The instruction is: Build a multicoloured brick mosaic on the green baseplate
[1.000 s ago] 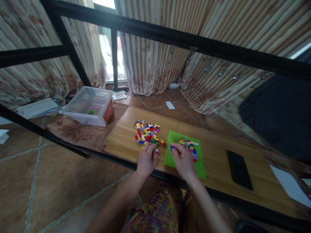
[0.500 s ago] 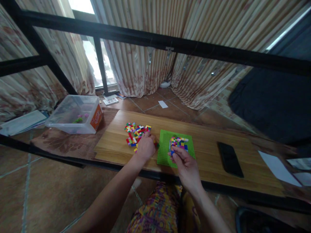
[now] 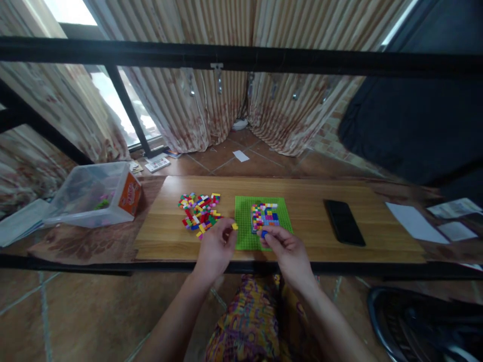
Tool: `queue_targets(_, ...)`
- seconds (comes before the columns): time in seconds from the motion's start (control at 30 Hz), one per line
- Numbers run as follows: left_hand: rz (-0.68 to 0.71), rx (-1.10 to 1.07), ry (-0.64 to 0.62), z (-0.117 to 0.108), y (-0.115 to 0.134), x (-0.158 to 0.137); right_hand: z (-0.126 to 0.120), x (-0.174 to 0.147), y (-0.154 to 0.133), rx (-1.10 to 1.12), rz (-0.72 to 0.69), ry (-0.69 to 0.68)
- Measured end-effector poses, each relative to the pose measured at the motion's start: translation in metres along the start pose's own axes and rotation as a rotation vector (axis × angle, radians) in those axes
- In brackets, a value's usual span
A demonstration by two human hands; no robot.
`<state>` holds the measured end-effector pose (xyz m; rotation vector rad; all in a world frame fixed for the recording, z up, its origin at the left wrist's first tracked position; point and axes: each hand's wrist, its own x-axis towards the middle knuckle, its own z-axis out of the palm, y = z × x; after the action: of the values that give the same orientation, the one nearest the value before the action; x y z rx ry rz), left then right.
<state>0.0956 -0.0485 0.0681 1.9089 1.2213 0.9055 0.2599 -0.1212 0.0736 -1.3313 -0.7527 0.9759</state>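
Baseplate [image 3: 243, 216] on desk [image 3: 309, 201], brick assembly [image 3: 264, 215] on it | loose bricks [image 3: 199, 211] left of baseplate | phone [image 3: 344, 222] right | paper sheet [image 3: 418, 224] beyond phone, at desk's right end | tub [image 3: 81, 198] on cloth [image 3: 75, 249], left of desk | curtains [image 3: 211, 110] behind | yellow-free fields: small brick [image 3: 234, 227] in left grip [image 3: 215, 246], another brick [image 3: 264, 234] in right grip [image 3: 292, 252]

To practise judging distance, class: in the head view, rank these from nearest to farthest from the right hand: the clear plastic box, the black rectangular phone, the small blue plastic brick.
From the right hand:
1. Small blue plastic brick: held in that hand.
2. Black rectangular phone: off to its right.
3. Clear plastic box: far over to the left.
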Motion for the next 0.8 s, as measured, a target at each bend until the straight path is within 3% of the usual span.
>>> queue_targets(0.13,-0.026,-0.31,0.039,0.007,0.024,-0.03,0.007,-0.008,-0.011,0.01,-0.006,-0.046)
queue_targets(0.33,-0.076,-0.503,-0.001,0.009,0.052,-0.042,0.011,-0.025,-0.023,0.037,-0.013,-0.072)
queue_targets(0.57,-0.064,-0.581,-0.01,0.011,0.073,-0.054,-0.001,-0.043,-0.038,0.094,-0.05,-0.068)
queue_targets(0.8,-0.053,-0.515,-0.004,0.005,0.09,-0.063,-0.007,-0.06,-0.052,0.072,-0.128,-0.014)
